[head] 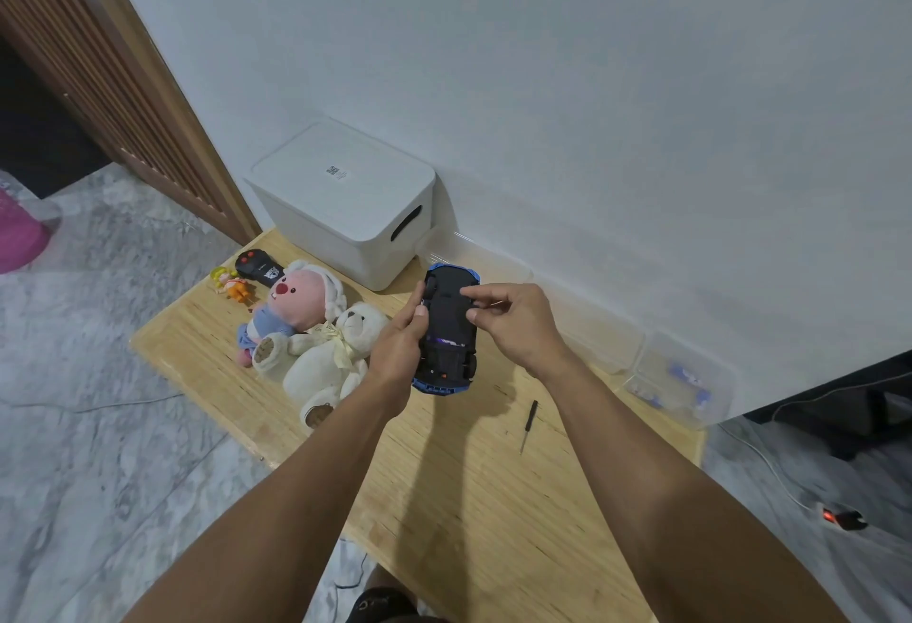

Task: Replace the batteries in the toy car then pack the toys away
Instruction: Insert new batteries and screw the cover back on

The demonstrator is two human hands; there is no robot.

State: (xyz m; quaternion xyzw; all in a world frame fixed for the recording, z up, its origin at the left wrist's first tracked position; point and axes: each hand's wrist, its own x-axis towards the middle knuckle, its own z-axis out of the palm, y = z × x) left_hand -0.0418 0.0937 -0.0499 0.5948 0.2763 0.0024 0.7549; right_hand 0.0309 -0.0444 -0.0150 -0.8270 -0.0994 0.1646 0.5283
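A blue toy car (pixel 446 336) is held upside down above the wooden table (pixel 459 484), its black underside facing me. My left hand (pixel 397 346) grips the car along its left side. My right hand (pixel 508 321) hovers over the underside, thumb and forefinger pinched together near the front half; whether something small is between them I cannot tell. A small black screwdriver (pixel 528 426) lies on the table to the right. A clear plastic box (pixel 683 383) at the far right holds blue batteries.
A white lidded storage bin (pixel 345 200) stands at the back by the wall. A white teddy bear (pixel 328 356), a pink plush (pixel 291 309), a small doll figure (pixel 231 282) and a black remote control (pixel 257 270) lie on the table's left.
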